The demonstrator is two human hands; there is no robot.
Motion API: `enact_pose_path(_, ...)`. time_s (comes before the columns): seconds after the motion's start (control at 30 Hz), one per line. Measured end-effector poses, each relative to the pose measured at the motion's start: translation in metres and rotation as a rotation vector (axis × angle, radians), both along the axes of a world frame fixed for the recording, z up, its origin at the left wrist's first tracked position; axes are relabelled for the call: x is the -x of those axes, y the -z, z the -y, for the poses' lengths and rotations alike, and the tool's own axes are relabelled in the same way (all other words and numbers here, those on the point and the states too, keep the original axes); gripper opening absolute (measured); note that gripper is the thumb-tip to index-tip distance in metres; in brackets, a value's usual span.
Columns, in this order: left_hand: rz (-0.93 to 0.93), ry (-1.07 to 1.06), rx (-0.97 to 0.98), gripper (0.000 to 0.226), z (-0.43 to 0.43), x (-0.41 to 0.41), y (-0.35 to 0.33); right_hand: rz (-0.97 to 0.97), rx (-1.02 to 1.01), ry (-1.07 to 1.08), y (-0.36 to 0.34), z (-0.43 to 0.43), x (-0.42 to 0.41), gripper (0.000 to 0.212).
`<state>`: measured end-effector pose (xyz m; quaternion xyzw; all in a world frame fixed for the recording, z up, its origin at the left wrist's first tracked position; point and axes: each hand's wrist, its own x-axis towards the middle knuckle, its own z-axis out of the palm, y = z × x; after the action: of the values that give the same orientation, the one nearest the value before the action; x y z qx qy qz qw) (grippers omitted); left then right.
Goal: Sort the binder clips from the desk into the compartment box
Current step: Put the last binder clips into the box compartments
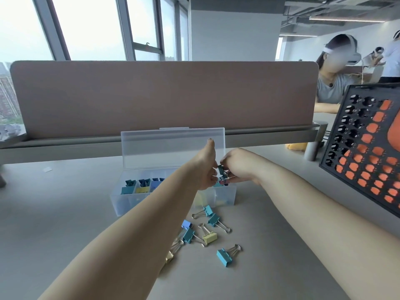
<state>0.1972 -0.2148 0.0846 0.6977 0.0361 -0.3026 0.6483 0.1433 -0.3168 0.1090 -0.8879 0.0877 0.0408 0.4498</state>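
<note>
The left hand (206, 169) and right hand (240, 167) meet above the right portion of the compartment box (121, 202). The fingertips of both hands are curled in and pinch a dark teal binder clip (221, 169) between them; the left thumb is raised. The held clip is tilted, body uppermost, with silver wire handles below it. Whether the pink piece beneath belongs to a second clip cannot be told. The box is clear plastic, long axis left to right, with its lid (173, 146) standing open at the far side. Its left compartments hold sorted clips (135, 186) in teal, yellow and blue. Loose binder clips lie on the desk (65, 224) just in front of the box. Of these, the light teal clip (224, 257) is nearest, with handles pointing far-right. The yellow clip (210, 238) has handles pointing far-left. The blue clip (187, 224) lies beside the left forearm. A black perforated tray (368, 159) with orange pieces leans at the right.
</note>
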Motion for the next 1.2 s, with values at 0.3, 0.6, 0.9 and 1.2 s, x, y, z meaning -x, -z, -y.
enact_pose_path(0.3,0.233,0.078,-0.259,0.089,-0.012,0.014,-0.009,0.177,0.069,-0.001,0.006,0.009,0.016,0.032)
enact_pose_path(0.6,0.406,0.205,-0.490,0.084,-0.004,0.039,-0.004,-0.011,0.619,-0.179,0.035,0.002,0.019,0.039)
enact_pose_path(0.9,0.896,0.039,-0.526,0.037,-0.043,0.069,0.002,0.491,0.368,-0.014,0.044,-0.002,0.056,0.019)
enact_pose_path(1.2,0.841,0.146,-0.721,0.053,-0.144,0.133,0.042,0.278,0.196,-0.242,0.095,-0.005,0.113,0.051)
